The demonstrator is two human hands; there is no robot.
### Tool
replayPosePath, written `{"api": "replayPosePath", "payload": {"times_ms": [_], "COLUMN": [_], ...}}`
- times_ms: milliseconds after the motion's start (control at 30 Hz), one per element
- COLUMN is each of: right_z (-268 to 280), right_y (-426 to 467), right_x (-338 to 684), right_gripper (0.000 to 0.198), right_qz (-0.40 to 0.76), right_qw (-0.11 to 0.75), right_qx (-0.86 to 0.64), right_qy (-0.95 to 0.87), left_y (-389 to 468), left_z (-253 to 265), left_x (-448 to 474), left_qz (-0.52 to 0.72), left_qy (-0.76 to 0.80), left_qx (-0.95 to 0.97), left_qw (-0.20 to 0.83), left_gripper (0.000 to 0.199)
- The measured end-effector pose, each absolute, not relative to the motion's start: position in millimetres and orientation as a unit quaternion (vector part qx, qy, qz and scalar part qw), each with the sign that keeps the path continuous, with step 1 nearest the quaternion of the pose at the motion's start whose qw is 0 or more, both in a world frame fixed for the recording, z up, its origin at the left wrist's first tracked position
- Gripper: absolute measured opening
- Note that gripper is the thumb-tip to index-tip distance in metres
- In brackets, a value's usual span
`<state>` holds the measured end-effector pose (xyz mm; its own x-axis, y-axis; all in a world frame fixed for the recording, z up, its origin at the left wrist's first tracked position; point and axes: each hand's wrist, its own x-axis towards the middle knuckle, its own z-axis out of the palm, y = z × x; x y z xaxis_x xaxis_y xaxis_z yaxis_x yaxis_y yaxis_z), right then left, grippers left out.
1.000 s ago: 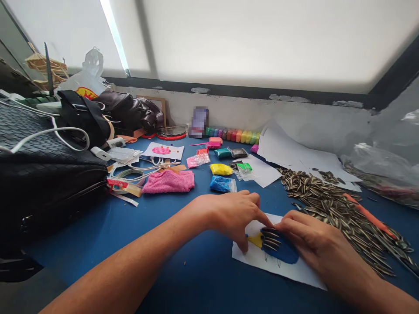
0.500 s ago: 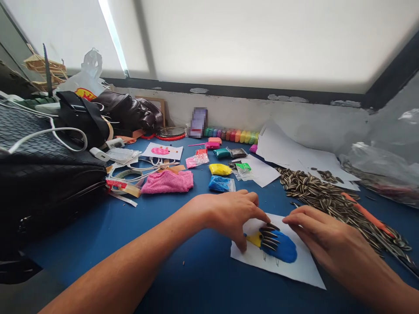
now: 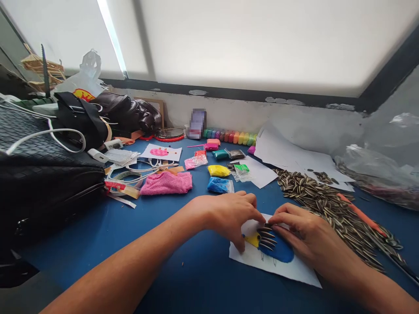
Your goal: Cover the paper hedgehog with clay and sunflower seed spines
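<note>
A sheet of white paper bears a flat blue clay body with a yellow clay snout on its left. Several striped sunflower seeds stick in a row in the blue clay near the snout. My left hand rests over the paper's left side, thumb and index finger spread apart, thumb on the sheet. Above the blue body, my right hand is closed in a pinch by the left index fingertip, with a dark sunflower seed at its fingertips, partly hidden.
A heap of sunflower seeds lies to the right, with an orange-handled tool across it. Ahead are clay packets, yellow and blue, and a pink cloth. A black bag stands at the left.
My right hand has moved left, from the paper's right edge to the top of the blue clay, next to the left fingertip. My left hand has stayed nearly in place.
</note>
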<state>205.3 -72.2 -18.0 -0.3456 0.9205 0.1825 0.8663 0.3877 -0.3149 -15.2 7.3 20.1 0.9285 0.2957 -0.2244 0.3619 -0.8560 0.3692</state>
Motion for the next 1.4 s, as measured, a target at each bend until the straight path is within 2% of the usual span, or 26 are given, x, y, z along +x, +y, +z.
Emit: {"api": "replayPosePath", "payload": {"times_ms": [167, 467, 700, 1033, 1400], "right_z": [-14.2, -4.0, -6.0, -12.4, -3.6], "right_y": [-66.7, -72.2, -76.6, -76.8, -77.6], "right_x": [201.9, 205.3, 204.4, 203.9, 198.2], "right_gripper": [0.021, 0.020, 0.020, 0.027, 0.034], "right_qz": [0.114, 0.089, 0.116, 0.112, 0.079], "right_qw": [0.147, 0.178, 0.179, 0.187, 0.137], "right_qx": [-0.569, -0.556, -0.534, -0.525, -0.499], "right_qy": [-0.801, -0.807, -0.818, -0.823, -0.852], "left_y": [7.6, 5.4, 5.8, 5.9, 7.1], "left_z": [19.2, 24.9, 23.9, 23.2, 19.8], "left_x": [-15.0, -14.8, -15.0, -15.3, -16.0], "left_qz": [-0.082, -0.091, -0.093, -0.089, -0.082], "left_qy": [0.171, 0.171, 0.179, 0.174, 0.163], "left_qx": [0.960, 0.959, 0.956, 0.957, 0.959], "left_qw": [0.206, 0.205, 0.211, 0.212, 0.218], "left_gripper": [0.067, 0.062, 0.073, 0.075, 0.066]}}
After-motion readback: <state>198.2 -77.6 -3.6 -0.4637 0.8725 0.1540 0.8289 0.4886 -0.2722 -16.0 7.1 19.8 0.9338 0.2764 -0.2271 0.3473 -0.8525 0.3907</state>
